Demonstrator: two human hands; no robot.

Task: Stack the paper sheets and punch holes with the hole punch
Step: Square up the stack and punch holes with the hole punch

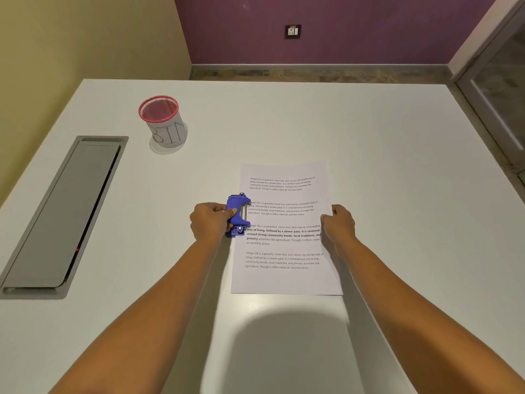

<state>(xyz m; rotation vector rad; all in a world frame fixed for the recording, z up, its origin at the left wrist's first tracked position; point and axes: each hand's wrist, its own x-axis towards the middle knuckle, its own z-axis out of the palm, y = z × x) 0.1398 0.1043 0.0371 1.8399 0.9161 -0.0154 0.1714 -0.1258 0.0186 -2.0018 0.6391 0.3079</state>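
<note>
Left hand point(208, 223) grip clamped on the blue hole punch point(238, 215) at the paper sheets' point(284, 228) left edge; right hand point(338, 224) pinches their right edge, fingertips hidden.

Blue hole punch point(238, 216) with silver metal pins, at nine o'clock of white paper sheets point(285, 228) printed with black text in four blocks, the third partly bold. Off-white table point(369, 166). At eleven o'clock, pink-rimmed mesh cup point(163, 120), grey-white wrap, dark letters. Grey inset panel point(65, 214) at nine o'clock. Purple wall point(341, 27) at twelve, pale yellow wall point(85, 38) at ten.
</note>
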